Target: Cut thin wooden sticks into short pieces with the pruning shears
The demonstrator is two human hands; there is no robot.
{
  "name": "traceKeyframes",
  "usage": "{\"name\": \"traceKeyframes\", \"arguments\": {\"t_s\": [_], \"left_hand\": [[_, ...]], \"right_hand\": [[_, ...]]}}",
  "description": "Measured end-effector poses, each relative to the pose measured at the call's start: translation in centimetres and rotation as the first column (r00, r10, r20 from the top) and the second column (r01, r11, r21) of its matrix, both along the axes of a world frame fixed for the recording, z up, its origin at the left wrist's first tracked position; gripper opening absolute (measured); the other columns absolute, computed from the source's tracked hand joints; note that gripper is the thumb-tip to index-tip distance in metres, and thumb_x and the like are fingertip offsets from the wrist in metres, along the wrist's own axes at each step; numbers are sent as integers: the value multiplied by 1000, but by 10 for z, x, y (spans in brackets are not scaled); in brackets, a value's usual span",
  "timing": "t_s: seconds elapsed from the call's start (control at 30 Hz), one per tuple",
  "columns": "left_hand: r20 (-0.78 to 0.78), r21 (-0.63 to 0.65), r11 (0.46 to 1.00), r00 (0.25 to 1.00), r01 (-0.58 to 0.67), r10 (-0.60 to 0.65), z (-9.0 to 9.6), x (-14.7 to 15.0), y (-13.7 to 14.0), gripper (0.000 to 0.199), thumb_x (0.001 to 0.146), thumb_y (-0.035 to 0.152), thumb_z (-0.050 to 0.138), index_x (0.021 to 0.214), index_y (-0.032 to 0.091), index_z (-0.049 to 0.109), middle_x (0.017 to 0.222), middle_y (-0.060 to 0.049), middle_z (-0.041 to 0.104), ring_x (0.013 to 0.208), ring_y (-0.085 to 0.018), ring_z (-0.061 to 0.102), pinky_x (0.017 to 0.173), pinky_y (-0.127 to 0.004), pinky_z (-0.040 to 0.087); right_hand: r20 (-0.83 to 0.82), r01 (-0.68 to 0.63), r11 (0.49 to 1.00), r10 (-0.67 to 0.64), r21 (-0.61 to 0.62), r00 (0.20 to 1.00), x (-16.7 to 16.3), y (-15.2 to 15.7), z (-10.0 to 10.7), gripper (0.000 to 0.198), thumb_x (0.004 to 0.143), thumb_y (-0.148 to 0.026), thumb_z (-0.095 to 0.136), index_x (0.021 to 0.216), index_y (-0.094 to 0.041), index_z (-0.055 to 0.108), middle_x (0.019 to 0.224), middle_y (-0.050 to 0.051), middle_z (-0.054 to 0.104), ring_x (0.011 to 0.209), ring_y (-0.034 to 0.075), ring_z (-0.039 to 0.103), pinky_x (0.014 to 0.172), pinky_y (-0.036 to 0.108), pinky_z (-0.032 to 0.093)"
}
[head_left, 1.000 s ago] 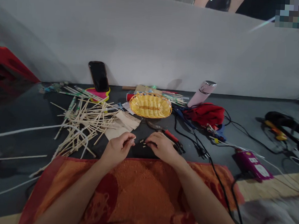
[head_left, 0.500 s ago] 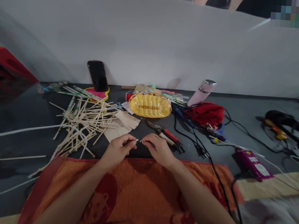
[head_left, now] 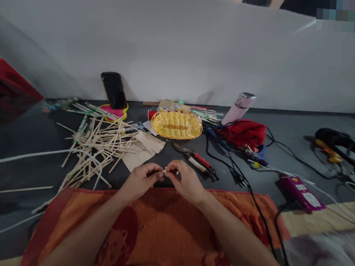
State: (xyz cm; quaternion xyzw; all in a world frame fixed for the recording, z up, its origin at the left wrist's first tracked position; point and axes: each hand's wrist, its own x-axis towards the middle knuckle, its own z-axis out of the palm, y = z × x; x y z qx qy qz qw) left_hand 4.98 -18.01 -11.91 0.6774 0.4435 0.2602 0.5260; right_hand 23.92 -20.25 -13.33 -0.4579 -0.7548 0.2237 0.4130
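Observation:
My left hand (head_left: pixel 142 180) and my right hand (head_left: pixel 187 183) meet above the near edge of an orange towel (head_left: pixel 165 225). Both are closed in a pinch, fingertips almost touching. A small pale piece (head_left: pixel 164 171) shows between them; its kind is too small to make out. Another pale bit peeks out by the right fingers. Left of my hands lies a loose heap of thin pale sticks (head_left: pixel 100 144) beside a brown paper piece (head_left: pixel 144 147). Beyond my hands sits a shallow yellow woven basket (head_left: pixel 177 125). Pliers-like cutters (head_left: pixel 196 158) with red and white handles lie behind my right hand.
A phone (head_left: pixel 114 90) leans on the grey wall. To the right are a pink flask (head_left: pixel 238 109), a red cloth (head_left: pixel 241 131), black cables (head_left: pixel 224 162) and a purple box (head_left: pixel 302 193). A white cord (head_left: pixel 36 158) crosses on the left.
My hands have come together: the gap between the fingertips has closed, and the pale pieces at them now meet or overlap. The view has shifted slightly.

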Motion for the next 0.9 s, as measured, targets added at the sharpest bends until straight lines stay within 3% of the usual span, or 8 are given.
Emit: {"name": "traceKeyframes", "arguments": {"t_s": [0.23, 0.5, 0.9], "left_hand": [[-21, 104, 993, 998, 56, -54, 9, -1, -1, 25, 90, 37, 47, 92, 18, 63, 80, -2, 69, 79, -16, 61, 74, -25, 46], [-120, 213, 976, 993, 40, -14, 5, -2, -2, 23, 90, 36, 47, 94, 20, 63, 79, -1, 69, 74, -15, 63, 70, -24, 46], [-191, 285, 956, 982, 66, -11, 3, 1, -4, 19, 90, 33, 47, 89, 22, 63, 79, 1, 69, 72, -14, 62, 69, -23, 45]], "right_hand": [[8, -35, 999, 35, 38, 999, 2, -1, 5, 7, 91, -23, 55, 97, -21, 58, 92, 4, 64, 88, 17, 60, 80, 31, 49], [70, -48, 998, 46, 36, 997, 5, 2, 6, 17, 95, -20, 45, 99, -22, 62, 92, 5, 67, 88, 18, 60, 80, 32, 49], [205, -80, 995, 67, 59, 976, 6, 3, 5, 13, 91, -16, 46, 92, -20, 59, 86, 5, 64, 85, 19, 58, 78, 31, 46]]}}
